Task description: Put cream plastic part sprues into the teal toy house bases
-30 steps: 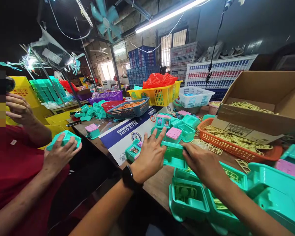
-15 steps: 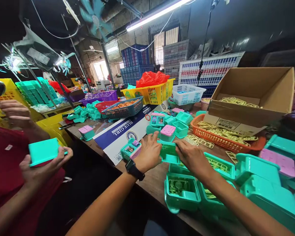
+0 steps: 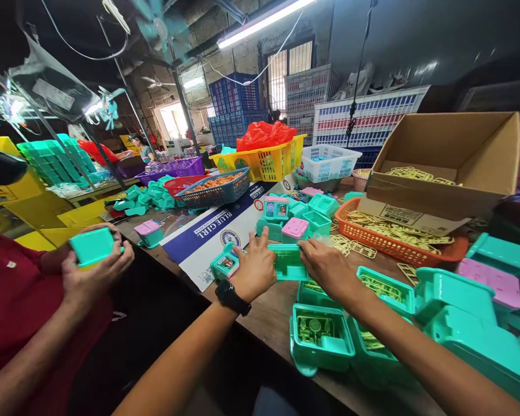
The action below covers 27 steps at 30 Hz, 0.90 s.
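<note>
Between my two hands is a small turquoise plastic box (image 3: 289,267), tipped so its hollow inside faces me. My left hand (image 3: 256,267) grips its left end, with some fingers raised. My right hand (image 3: 329,267) holds the right end, thumb and fingers closed on the rim. Just left of my left hand stands a turquoise box with a pink part and a picture (image 3: 226,263). Below my right hand sits an open turquoise box (image 3: 323,335) with yellow-green plastic frames inside. A pink-lidded box (image 3: 295,229) stands behind my hands.
An orange basket (image 3: 344,222) of yellow frames stands at right, before a cardboard box (image 3: 437,193). More turquoise boxes (image 3: 463,300) crowd the right side. A printed cardboard sheet (image 3: 212,228) lies left of centre. At left, a co-worker's hands (image 3: 93,277) hold another turquoise box.
The box in my hands has tilted, showing more of its inside, and moved slightly left. The co-worker's raised hand has come down to the other turquoise box.
</note>
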Motion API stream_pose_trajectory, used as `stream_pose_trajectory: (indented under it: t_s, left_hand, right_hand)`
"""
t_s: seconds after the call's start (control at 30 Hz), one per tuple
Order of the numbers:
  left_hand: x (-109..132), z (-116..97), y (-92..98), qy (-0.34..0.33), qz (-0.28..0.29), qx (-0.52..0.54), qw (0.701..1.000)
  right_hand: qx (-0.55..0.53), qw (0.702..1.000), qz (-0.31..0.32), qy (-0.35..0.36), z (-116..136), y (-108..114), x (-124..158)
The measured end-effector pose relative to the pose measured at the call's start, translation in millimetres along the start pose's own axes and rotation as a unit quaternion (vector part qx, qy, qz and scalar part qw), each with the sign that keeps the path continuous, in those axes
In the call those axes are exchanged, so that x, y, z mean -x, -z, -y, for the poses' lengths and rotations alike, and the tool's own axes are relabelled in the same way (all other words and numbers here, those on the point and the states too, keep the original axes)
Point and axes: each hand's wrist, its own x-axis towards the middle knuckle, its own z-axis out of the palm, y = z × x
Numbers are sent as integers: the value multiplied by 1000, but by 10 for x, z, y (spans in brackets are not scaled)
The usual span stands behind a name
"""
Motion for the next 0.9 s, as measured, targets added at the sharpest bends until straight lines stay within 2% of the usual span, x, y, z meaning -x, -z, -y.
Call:
stream_pose_trajectory:
  t_s: [0.13,0.37,0.53,0.67,0.77,0.83,0.9]
  left_hand:
    - [-34,-11,-15,21,-33,-43,998]
    - [-148,91,-212,-30,-83,-56,995]
    - [-128,214,-329,-78,-63,-24,995]
    - [-90,306,-452,-84,-4,27,996]
    - [-127,344,-522,-85,23,51,995]
    - [-170,353,-531,-93,27,70,993]
    - [-208,358,-511,-100,32,94,990]
  right_hand:
    - [24,999,22,-6,67,4,-30]
    - [15,998,60,3,130,-38,-41]
    - [-52,997,57,9,129,-166,-98]
    - [-85,995,47,29,127,-313,-133]
    - [-99,994,33,29,-17,-347,-215]
    - [-107,994,17,11,-255,-307,-299]
    - [-100,995,11,-20,-597,-250,-388]
